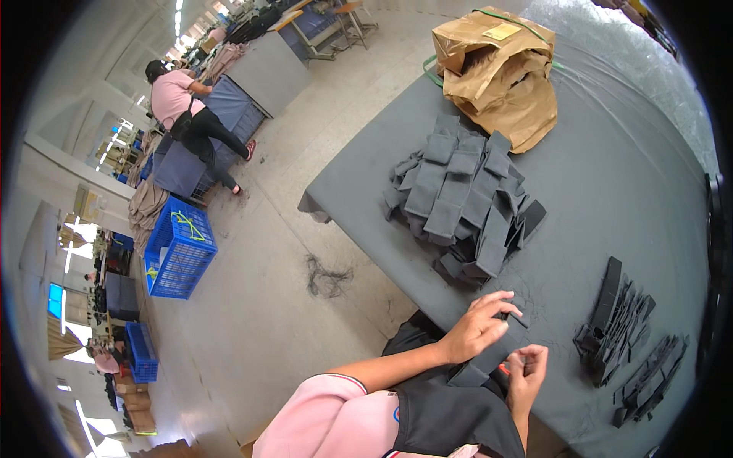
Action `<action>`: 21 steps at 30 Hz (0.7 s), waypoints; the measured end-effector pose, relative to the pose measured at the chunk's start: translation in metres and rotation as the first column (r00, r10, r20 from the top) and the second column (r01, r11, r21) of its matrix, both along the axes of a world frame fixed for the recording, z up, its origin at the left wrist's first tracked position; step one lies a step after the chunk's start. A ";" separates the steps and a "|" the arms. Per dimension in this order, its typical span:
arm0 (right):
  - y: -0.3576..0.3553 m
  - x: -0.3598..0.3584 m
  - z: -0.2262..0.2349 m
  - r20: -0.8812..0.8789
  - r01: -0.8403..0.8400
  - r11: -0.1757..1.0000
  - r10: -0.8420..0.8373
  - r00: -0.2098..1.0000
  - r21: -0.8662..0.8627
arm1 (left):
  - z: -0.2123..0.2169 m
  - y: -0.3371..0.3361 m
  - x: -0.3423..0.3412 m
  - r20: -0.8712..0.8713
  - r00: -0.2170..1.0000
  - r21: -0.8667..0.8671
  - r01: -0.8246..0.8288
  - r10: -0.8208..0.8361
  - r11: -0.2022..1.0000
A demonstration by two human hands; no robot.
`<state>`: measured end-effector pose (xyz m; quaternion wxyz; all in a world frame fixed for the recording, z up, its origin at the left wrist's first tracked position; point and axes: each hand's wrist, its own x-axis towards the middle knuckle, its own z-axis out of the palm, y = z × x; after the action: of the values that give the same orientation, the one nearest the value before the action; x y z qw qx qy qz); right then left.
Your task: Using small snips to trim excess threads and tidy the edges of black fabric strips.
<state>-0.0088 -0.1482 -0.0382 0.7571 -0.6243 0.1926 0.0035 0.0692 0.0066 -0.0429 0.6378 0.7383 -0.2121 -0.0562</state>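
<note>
My left hand [481,328] is closed, its fingers pinching a dark grey fabric strip [475,369] that hangs over the table's near edge by my lap. A short end of dark cloth pokes out past the fingertips. Close beside it, my right hand [527,372] is curled shut, thumb against fingers. A small red-orange bit shows at its palm; the rest of that item is hidden. Beyond my hands lies a large heap of folded dark grey fabric strips [458,198], stacked in overlapping rows.
Two smaller bunches of dark strips, a nearer one [653,382] and a farther one [611,324], lie at right on the grey-covered table [359,168]. A torn brown paper bag [496,76] stands at the far end. Leftward are a blue crate [182,248] and a bending person [183,107].
</note>
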 end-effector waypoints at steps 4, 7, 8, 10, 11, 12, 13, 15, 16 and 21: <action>0.003 0.006 -0.007 0.152 -0.083 0.986 0.106 0.983 -0.145 | 0.000 0.005 0.002 0.174 0.978 0.140 0.089 -0.113 0.986; -0.001 0.004 0.007 -0.021 -0.124 0.992 0.124 0.992 -0.026 | -0.001 0.007 0.001 0.172 0.980 0.135 0.078 -0.101 0.988; 0.000 0.004 0.008 -0.012 -0.129 0.991 0.129 0.992 -0.023 | -0.003 0.006 0.000 0.150 0.983 0.112 0.089 -0.105 0.990; 0.001 0.002 0.008 0.044 -0.084 0.996 0.082 0.996 0.044 | -0.003 0.003 0.000 0.139 0.986 0.099 0.084 -0.097 0.992; 0.002 0.004 -0.002 0.157 -0.089 0.994 0.098 0.983 -0.066 | -0.003 0.002 0.000 0.144 0.985 0.091 0.086 -0.098 0.992; 0.001 0.005 -0.008 0.162 -0.094 0.993 0.104 0.981 -0.064 | -0.002 0.001 0.001 0.149 0.984 0.083 0.088 -0.100 0.993; -0.001 0.007 -0.012 0.164 -0.092 0.991 0.106 0.981 -0.093 | 0.001 0.000 0.001 0.157 0.984 0.078 0.075 -0.087 0.994; -0.004 0.007 -0.010 0.170 -0.092 0.989 0.111 0.979 -0.119 | 0.003 -0.002 0.002 0.136 0.989 0.051 0.052 -0.058 0.997; -0.005 0.006 -0.001 0.150 -0.099 0.992 0.110 0.983 -0.078 | 0.003 -0.003 0.003 0.112 0.993 0.020 0.032 -0.034 0.999; -0.016 -0.009 -0.005 0.241 0.057 0.994 -0.032 0.970 -0.097 | 0.007 -0.009 0.010 0.100 0.995 0.019 -0.028 0.026 0.999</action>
<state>-0.0178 -0.1639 -0.0432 0.7415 -0.6538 0.1141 -0.0987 0.0797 -0.0023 -0.0364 0.6195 0.7495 -0.2330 -0.0127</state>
